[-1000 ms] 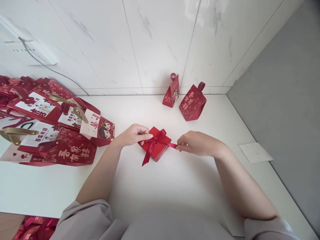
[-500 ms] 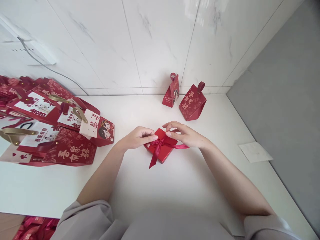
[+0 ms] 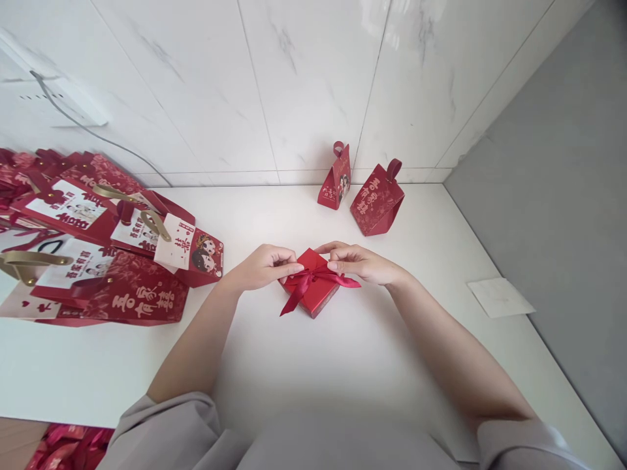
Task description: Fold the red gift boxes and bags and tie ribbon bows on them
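Observation:
A small flat red gift box (image 3: 316, 297) lies in the middle of the white table (image 3: 343, 365), tied with a red satin ribbon (image 3: 298, 290) whose tails trail off toward me and to the right. My left hand (image 3: 262, 266) pinches the ribbon at the box's left side. My right hand (image 3: 360, 262) rests on the box's right side, its fingers closed on the ribbon near the knot. Both hands meet over the bow.
A heap of red paper gift bags (image 3: 98, 248) with gold and red handles lies at the left. Two small red folded boxes (image 3: 337, 177) (image 3: 377, 199) stand by the marble wall. A white card (image 3: 498, 297) lies near the right edge. A grey wall runs along the right.
My right hand let go of the ribbon tail it had pulled out to the right and came back onto the box at the bow. The box shifted slightly.

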Available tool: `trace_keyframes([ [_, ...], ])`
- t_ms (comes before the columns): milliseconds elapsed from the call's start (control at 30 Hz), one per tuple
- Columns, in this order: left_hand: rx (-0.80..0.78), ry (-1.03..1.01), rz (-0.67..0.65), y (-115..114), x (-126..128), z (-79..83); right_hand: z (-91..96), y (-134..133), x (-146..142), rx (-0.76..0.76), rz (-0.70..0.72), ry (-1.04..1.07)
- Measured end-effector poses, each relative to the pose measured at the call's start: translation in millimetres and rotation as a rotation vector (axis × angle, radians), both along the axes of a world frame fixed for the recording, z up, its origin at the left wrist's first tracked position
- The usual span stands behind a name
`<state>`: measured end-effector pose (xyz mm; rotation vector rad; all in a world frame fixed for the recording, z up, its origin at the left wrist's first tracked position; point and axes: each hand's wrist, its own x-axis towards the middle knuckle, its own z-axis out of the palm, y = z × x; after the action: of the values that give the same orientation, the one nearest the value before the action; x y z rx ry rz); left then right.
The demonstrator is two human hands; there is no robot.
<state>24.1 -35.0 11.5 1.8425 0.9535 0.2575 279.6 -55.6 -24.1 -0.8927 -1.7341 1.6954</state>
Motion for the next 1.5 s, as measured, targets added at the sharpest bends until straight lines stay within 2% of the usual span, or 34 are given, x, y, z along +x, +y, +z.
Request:
trace_keyframes([
  [433,0.011,0.006,-0.016,3,-3,-5.4,4.4,-1,3,-0.002,0.009,-0.05],
  [667,0.025,0.014,-0.081,0,-4,2.9,7.9,-3,1,0.021,0.002,-0.064],
  [833,-0.057,-0.124,-0.123,0,-4,6.4,10.7,-6,1,0.042,0.0,0.044],
  [933,-0.055,-0.187,-0.134,0,-5,6.3,10.9,-5,2,0.064,0.006,0.11],
  [1100,0.008,-0.093,-0.072,1,-5,6.8,9.3,-3,4,0.018,0.013,0.088],
  [1267,-0.002,-0.025,-0.017,-1,-2,7.3,5.3,-1,4,0.003,0.003,0.022],
  [1500,0.028,0.011,-0.086,3,-5,1.8,1.7,2,5,-0.007,0.062,0.012],
])
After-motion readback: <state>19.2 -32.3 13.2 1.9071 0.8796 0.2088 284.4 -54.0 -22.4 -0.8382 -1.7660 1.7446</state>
